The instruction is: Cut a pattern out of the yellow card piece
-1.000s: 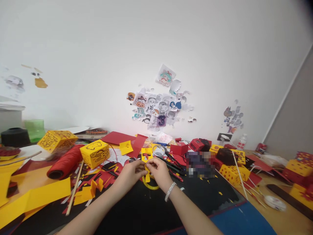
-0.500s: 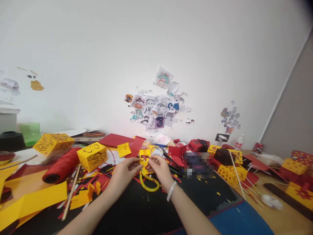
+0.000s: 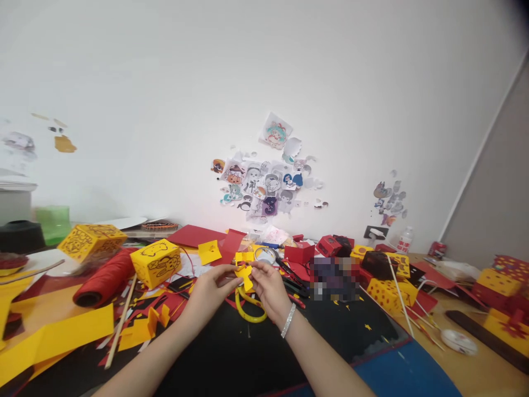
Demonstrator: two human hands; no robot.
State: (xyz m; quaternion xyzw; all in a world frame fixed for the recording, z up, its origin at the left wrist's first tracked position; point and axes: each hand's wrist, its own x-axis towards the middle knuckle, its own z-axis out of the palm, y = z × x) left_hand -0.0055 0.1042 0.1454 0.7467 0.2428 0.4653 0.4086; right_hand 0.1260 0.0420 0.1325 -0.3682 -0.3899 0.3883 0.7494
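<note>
Both my hands meet over the black mat (image 3: 231,358) at the middle of the cluttered table. My left hand (image 3: 210,291) and my right hand (image 3: 268,286) each pinch a small yellow paper cut-out (image 3: 246,275) held between them, fingers closed on it. A silver bracelet (image 3: 288,321) circles my right wrist. Yellow-handled scissors (image 3: 249,306) lie on the mat just under my hands.
Yellow paper boxes (image 3: 156,262) with black drawings and a red roll (image 3: 105,275) sit at the left, with a wooden stick (image 3: 119,325) and yellow sheets (image 3: 53,339). Red and yellow boxes (image 3: 388,292) crowd the right. Stickers (image 3: 264,184) cover the white wall.
My hands have stayed together and lifted the yellow cut-out slightly, turning it between the fingers. The view shifted a little leftward.
</note>
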